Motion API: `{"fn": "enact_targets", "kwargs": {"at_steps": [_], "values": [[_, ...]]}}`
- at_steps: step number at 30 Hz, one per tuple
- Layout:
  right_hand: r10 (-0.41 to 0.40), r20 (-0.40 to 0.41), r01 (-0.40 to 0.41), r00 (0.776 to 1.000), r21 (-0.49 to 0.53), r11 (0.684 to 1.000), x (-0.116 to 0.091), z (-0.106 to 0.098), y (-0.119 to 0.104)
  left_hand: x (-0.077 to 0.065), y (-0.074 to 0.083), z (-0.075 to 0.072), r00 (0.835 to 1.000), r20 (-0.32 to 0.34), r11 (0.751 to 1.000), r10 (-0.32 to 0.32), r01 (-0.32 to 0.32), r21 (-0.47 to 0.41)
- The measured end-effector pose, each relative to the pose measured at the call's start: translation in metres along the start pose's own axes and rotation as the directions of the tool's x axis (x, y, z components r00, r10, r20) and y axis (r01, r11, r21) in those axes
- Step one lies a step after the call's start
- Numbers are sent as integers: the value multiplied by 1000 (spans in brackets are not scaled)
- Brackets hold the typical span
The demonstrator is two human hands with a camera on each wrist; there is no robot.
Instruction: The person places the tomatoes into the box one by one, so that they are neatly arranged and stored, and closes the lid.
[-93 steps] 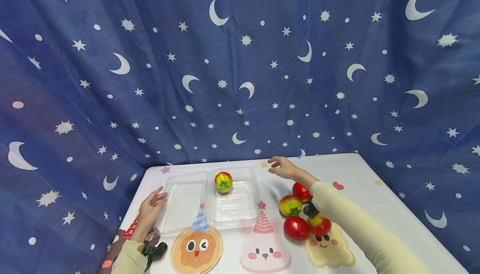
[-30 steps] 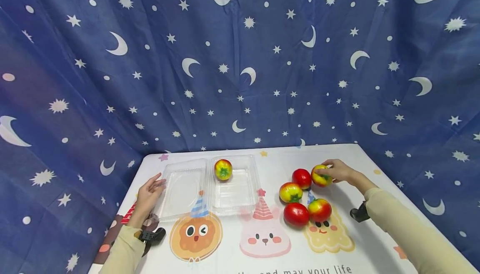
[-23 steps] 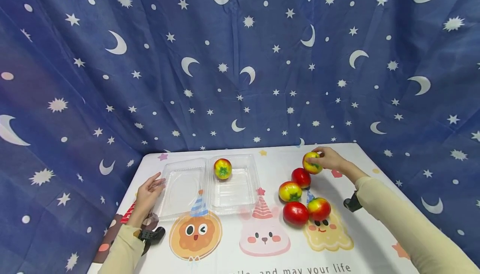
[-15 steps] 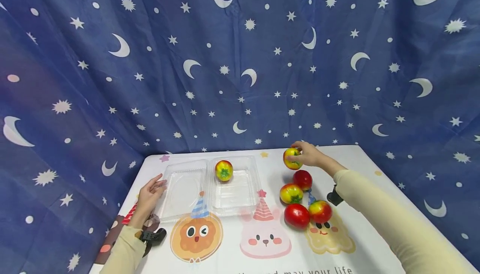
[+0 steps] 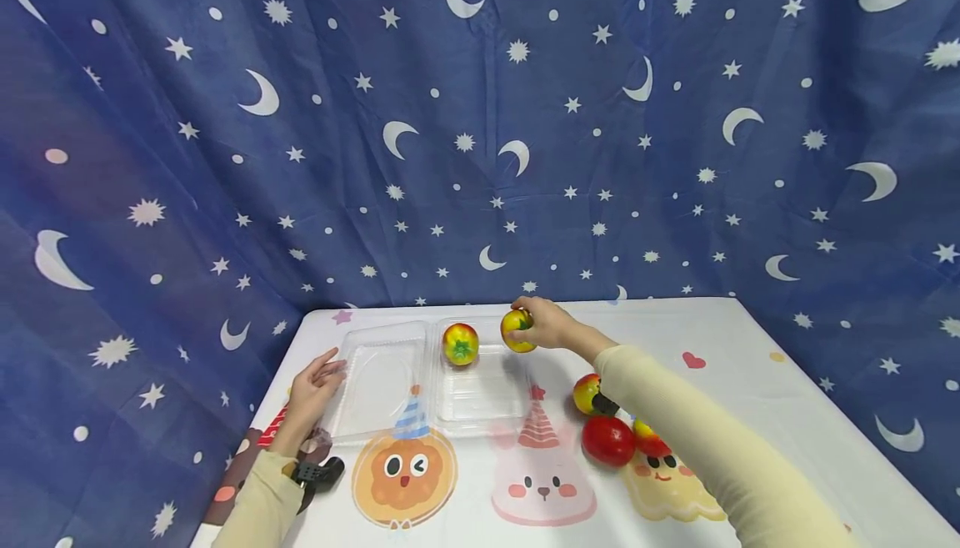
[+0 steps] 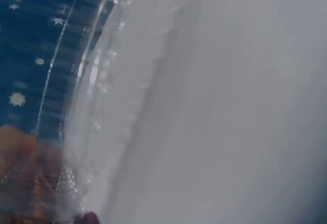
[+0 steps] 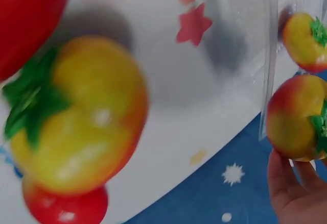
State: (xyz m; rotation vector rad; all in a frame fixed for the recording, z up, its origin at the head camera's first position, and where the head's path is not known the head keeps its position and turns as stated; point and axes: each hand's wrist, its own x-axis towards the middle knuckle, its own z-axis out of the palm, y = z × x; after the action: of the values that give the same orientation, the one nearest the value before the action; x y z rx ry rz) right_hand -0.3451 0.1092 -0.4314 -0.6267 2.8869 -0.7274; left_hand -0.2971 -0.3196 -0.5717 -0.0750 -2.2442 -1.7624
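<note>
My right hand (image 5: 553, 327) grips a red-and-yellow toy tomato (image 5: 514, 330) with a green calyx over the far right corner of a clear plastic box (image 5: 482, 391). In the right wrist view the fingertips (image 7: 277, 175) press the underside of that tomato. Inside the box, at its back left, sits another red-and-yellow tomato (image 5: 460, 344). The box's lid (image 5: 380, 381) lies folded open on the left. My left hand (image 5: 311, 394) is at the lid's left edge, fingers loosely extended. In the left wrist view its fingers (image 6: 18, 147) show blurred through clear plastic.
Right of the box lie a yellow-and-red tomato (image 5: 587, 394), a red one (image 5: 608, 440) and another (image 5: 649, 438) partly behind the right sleeve (image 5: 697, 431). A further red tomato (image 7: 66, 203) shows in the right wrist view. A starry blue curtain (image 5: 480, 114) hangs behind the table.
My right hand took hold of a tomato at the right of the pile and carried it left to the box. The left hand has stayed at the lid.
</note>
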Motion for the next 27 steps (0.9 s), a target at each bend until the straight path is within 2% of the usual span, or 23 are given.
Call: {"fn": "enact_targets", "kwargs": {"at_steps": [7, 17, 22, 27], "values": [[6, -46, -7, 999, -8, 1000, 15, 18, -13, 2, 1, 3, 1000, -6, 1000, -2, 2, 15], [63, -129, -65, 990, -12, 998, 26, 56, -13, -7, -2, -5, 1000, 7, 1000, 20, -20, 3], [82, -182, -93, 980, -49, 995, 27, 64, -11, -3, -1, -3, 999, 19, 999, 38, -38, -12], [95, -207, -117, 974, -97, 988, 27, 67, -10, 0, 3, -2, 999, 30, 1000, 10, -9, -14]]}}
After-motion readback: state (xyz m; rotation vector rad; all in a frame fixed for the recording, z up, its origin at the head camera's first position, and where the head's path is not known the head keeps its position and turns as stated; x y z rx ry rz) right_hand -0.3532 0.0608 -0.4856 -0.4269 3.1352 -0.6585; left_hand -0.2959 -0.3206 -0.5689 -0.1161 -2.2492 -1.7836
